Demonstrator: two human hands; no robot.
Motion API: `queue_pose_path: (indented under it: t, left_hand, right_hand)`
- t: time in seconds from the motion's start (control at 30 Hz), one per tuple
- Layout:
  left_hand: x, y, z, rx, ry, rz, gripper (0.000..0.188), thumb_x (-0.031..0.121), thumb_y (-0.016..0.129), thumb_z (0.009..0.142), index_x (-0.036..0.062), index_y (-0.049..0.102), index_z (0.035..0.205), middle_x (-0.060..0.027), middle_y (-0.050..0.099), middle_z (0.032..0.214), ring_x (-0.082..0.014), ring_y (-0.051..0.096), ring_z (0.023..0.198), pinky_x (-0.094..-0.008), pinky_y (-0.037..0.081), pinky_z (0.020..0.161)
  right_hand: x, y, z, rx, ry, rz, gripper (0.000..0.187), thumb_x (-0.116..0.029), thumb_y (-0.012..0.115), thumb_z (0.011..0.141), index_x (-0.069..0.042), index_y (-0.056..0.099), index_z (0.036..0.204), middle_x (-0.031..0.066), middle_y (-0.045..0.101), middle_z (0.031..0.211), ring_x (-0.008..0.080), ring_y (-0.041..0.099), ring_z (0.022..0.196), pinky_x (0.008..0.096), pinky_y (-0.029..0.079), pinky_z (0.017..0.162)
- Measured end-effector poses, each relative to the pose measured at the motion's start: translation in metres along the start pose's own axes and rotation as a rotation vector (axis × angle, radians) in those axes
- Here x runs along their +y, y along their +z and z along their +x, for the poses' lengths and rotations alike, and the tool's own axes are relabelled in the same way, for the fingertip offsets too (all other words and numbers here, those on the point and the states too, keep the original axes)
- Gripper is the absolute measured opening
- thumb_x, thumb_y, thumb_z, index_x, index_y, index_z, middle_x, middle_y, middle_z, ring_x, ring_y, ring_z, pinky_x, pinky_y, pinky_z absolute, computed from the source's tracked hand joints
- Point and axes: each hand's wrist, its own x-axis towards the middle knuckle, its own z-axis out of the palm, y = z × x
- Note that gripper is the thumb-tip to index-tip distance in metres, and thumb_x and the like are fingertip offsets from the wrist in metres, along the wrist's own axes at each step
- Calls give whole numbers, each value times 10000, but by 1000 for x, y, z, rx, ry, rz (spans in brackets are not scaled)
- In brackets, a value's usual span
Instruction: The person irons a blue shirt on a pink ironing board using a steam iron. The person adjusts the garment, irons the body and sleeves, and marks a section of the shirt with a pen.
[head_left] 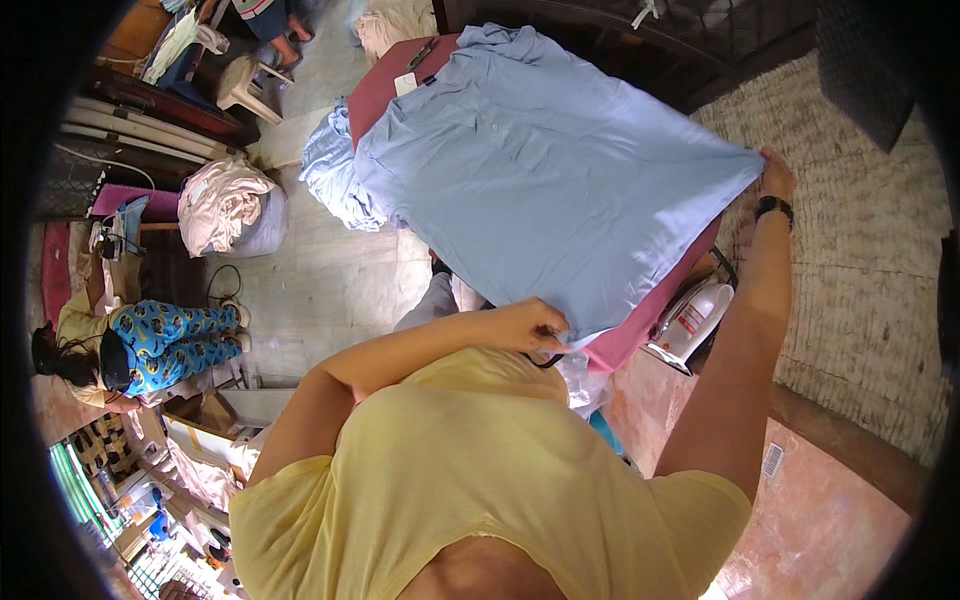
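Note:
A light blue shirt [530,170] lies spread on a maroon-covered ironing table [385,85], its collar at the far left and its hem toward me. My left hand [538,325], close to my body, pinches the near corner of the hem. Out to the right, my right hand [777,178], with a dark band at the wrist, grips the hem's other corner; its fingertips are partly hidden by the fabric. Between the two hands the hem is drawn out fairly straight, with light creases across the cloth. An iron [692,322] stands just off the table's right edge, below the right forearm.
Blue garments [338,172] hang in a heap at the table's left edge. A white tag [405,83] and a small dark green tool [422,52] lie by the collar. Pale clothes [225,205] are piled on the floor. Another person [165,345] stands at the left.

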Motion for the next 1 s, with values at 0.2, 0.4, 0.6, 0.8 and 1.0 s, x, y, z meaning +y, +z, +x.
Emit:
queue_pose_path:
  t: [0.2, 0.4, 0.6, 0.8, 1.0]
  left_hand:
    - [-18, -58, -16, 264, -29, -264, 391, 154, 666, 900, 79, 564, 1271, -64, 543, 1305, -180, 519, 1171, -345, 443, 970]
    - [-210, -215, -187, 1577, -358, 505, 480, 234, 744, 833, 15, 534, 1206, -183, 544, 1171, -284, 581, 982, -396, 477, 858]
    - [-247, -263, -199, 1419, -520, 557, 700, 346, 810, 760, -58, 504, 1242, -210, 508, 1144, -327, 516, 1073, -391, 431, 933]
    - [-230, -261, -191, 1349, -488, 770, 349, 243, 680, 885, 22, 505, 1090, -184, 571, 882, -358, 548, 860, -414, 441, 742]
    - [-175, -210, -221, 1316, -324, 433, 243, 146, 629, 923, 9, 437, 981, -176, 545, 716, -300, 507, 591, -379, 430, 584]
  right_hand:
    - [115, -9, -93, -31, -347, -424, 242, -210, 705, 813, -41, 706, 986, 158, 708, 904, 342, 666, 796, 415, 521, 722]
    - [167, 6, -356, -425, -78, -930, 575, -460, 676, 832, 101, 595, 931, 332, 596, 947, 481, 553, 934, 542, 420, 841]
    - [165, 43, -469, 151, -106, -767, 639, -502, 737, 766, 104, 591, 910, 285, 600, 892, 476, 566, 861, 532, 443, 800]
    - [213, 57, -467, 182, 93, -533, 586, -306, 704, 842, 81, 491, 1227, 307, 624, 996, 459, 597, 939, 509, 453, 822]
    - [210, 7, -484, 239, 180, -484, 374, -204, 611, 914, 0, 468, 1192, 283, 606, 856, 465, 597, 793, 511, 447, 704]
